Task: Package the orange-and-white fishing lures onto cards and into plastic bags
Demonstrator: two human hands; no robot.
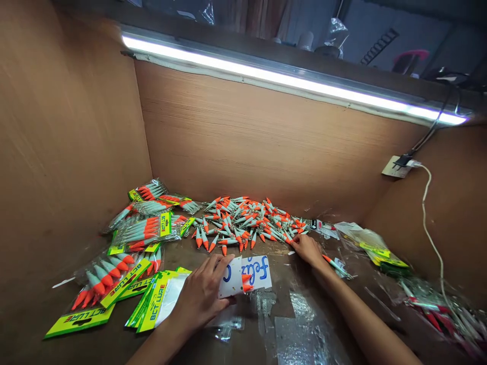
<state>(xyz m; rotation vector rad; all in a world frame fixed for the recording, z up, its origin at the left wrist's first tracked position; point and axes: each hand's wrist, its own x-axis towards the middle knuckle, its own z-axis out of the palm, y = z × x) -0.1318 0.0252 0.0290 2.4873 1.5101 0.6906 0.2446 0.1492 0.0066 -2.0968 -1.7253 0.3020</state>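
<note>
My left hand [207, 284] is closed round a white card [232, 278] with blue lettering, above the worktop. Orange lure tips [247, 282] show at the card's middle; how they sit against it is hard to tell. At the right front edge of a pile of loose white-and-orange fishing lures [239, 220], my right hand [307, 248] pinches one lure, its orange end showing by the fingertips. Beside my left wrist lies a fanned stack of yellow-green header bags [155, 301] marked BCT LURE.
Filled lure packets [146, 230] heap along the left wall. One loose lure [335, 264] lies under my right forearm. Other packets [384, 258] and red-and-white lures [437, 314] lie at right. A white cable [428, 228] hangs from a socket [395, 166]; a tube light [266, 73] spans above.
</note>
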